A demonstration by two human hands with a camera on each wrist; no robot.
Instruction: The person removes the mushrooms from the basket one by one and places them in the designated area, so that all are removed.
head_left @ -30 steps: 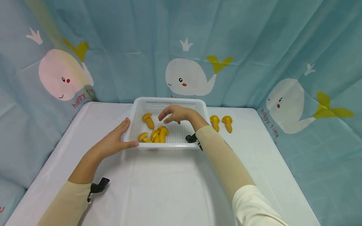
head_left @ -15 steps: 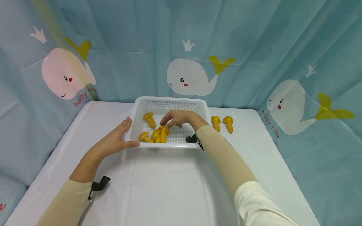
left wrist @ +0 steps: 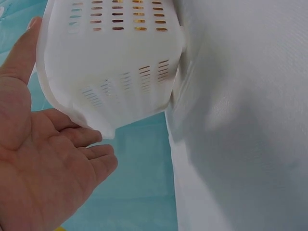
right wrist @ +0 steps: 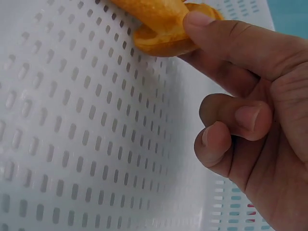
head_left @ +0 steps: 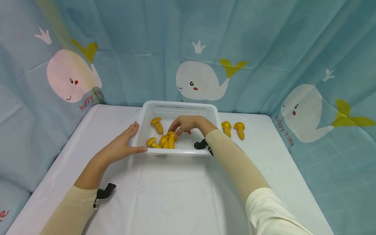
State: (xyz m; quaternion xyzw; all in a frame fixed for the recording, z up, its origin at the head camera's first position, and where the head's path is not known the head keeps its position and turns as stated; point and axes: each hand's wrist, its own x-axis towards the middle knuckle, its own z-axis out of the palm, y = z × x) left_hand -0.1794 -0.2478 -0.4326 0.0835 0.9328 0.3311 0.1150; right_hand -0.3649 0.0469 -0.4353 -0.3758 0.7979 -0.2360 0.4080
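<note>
A white plastic basket (head_left: 188,152) with slotted walls holds several yellow mushrooms. Inside it, my right hand (head_left: 188,123) pinches the cap of one mushroom (right wrist: 163,38) between thumb and index finger; the other fingers are curled in the right wrist view. That mushroom lies against another mushroom (head_left: 164,141). Further left in the basket are one mushroom (head_left: 157,125) near the back and another mushroom (head_left: 152,143) at the front. My left hand (head_left: 118,148) rests against the basket's left end with fingers extended, its thumb along the front rim.
Two more mushrooms lie on the white table (head_left: 176,192) just right of the basket, a near one (head_left: 226,128) and a farther one (head_left: 240,130). A blue curtain (head_left: 141,58) printed with whales surrounds the table at the back and sides.
My right hand has come down from above the basket's middle onto the mushroom cluster and taken hold of a cap. My left hand stays at the basket's left end.
</note>
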